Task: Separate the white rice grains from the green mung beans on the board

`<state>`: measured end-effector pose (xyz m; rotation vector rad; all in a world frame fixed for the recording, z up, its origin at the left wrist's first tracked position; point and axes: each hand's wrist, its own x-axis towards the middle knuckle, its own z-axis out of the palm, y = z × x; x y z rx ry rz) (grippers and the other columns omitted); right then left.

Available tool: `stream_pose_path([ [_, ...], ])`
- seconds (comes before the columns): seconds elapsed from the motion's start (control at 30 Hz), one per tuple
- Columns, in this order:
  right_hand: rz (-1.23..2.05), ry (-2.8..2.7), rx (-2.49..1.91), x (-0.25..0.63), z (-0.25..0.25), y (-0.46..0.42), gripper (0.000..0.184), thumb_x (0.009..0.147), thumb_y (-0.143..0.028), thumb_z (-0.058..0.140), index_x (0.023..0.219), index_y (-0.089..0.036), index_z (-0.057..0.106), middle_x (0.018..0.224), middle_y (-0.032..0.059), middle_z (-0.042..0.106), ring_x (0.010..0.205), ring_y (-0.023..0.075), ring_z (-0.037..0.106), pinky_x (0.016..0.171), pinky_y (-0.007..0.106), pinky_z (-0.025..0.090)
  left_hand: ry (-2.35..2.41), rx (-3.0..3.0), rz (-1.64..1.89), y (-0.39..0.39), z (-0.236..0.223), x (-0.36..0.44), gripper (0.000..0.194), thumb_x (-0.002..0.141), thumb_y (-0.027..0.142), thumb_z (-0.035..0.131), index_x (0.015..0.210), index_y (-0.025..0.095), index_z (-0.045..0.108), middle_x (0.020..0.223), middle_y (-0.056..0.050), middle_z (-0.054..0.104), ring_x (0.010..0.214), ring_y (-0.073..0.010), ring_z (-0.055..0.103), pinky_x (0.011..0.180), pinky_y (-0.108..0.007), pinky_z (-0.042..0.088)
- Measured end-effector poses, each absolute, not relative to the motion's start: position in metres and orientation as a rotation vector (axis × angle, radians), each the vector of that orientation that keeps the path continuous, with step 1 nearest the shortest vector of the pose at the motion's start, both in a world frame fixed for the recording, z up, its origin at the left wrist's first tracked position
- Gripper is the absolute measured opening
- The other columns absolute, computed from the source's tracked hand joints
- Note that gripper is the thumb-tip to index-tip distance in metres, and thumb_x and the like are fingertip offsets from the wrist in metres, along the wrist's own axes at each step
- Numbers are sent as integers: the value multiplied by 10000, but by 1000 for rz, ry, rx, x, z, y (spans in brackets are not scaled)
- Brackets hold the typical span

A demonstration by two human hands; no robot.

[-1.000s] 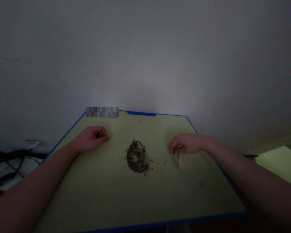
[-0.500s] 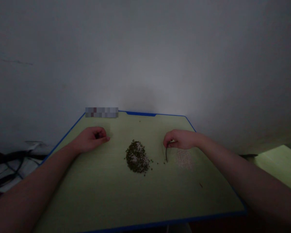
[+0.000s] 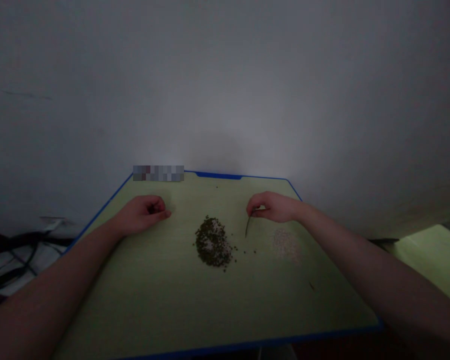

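Note:
My right hand (image 3: 272, 206) is closed, thumb and fingers pinching a thin, curved dark strip (image 3: 247, 228) that points down to the board. Its exact kind is too dim to tell. Left of it lies a heap of small dark green beans mixed with pale grains (image 3: 213, 242), a few beans scattered at its right side. Below my right hand is a thin patch of pale grains (image 3: 285, 244). My left hand (image 3: 146, 215) rests at the left of the board, fingers curled and thumb stretched along them; whatever its shadowed palm holds, if anything, is hidden.
The pale board (image 3: 165, 305) has a blue rim. A blurred-out strip (image 3: 158, 173) lies at its back left edge, before a grey wall (image 3: 225, 90). A small dark sliver (image 3: 311, 286) lies at the right. Dark cables (image 3: 22, 250) run beyond the left edge.
My right hand has moved left and farther back with the dark strip, whose tip now hangs nearer the bean heap. My left hand has hardly moved.

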<state>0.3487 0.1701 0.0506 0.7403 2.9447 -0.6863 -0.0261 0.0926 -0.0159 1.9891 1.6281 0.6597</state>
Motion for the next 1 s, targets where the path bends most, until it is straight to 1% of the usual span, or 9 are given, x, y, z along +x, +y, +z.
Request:
stream_pose_path([
  [0.13,-717,2894,690,357,48,164,178,829,-186,519,932,-181,665,899,45,665,830,149,590,767,258,434,1628,1996,651,92,-16,-26,293,727,454,530,658,170,516,588,25,457,562,-110,436,527,-226,357],
  [0.3,-721,2864,671,366,45,158,184,829,-174,514,921,-180,673,897,52,662,848,156,587,782,267,432,1624,1973,651,92,-14,-24,298,720,454,540,641,169,505,575,32,437,555,-104,420,519,-220,349],
  [0.47,-726,2829,644,373,48,157,170,818,-165,526,880,-178,684,848,46,667,808,155,595,747,263,438,1600,1978,684,94,-17,-26,285,721,435,553,637,168,500,581,36,434,558,-102,424,532,-220,355],
  [0.77,-719,2844,622,357,51,154,182,829,-182,517,904,-186,683,877,48,674,836,160,593,769,269,430,1628,1990,673,93,-18,-27,276,724,427,540,646,164,510,581,29,444,556,-104,424,518,-218,349],
  [1.0,-730,2842,598,359,52,154,176,828,-177,520,894,-185,682,864,40,678,808,150,598,750,258,437,1637,1955,655,92,-13,-22,274,708,432,542,641,169,508,570,36,440,544,-101,417,504,-215,349],
])
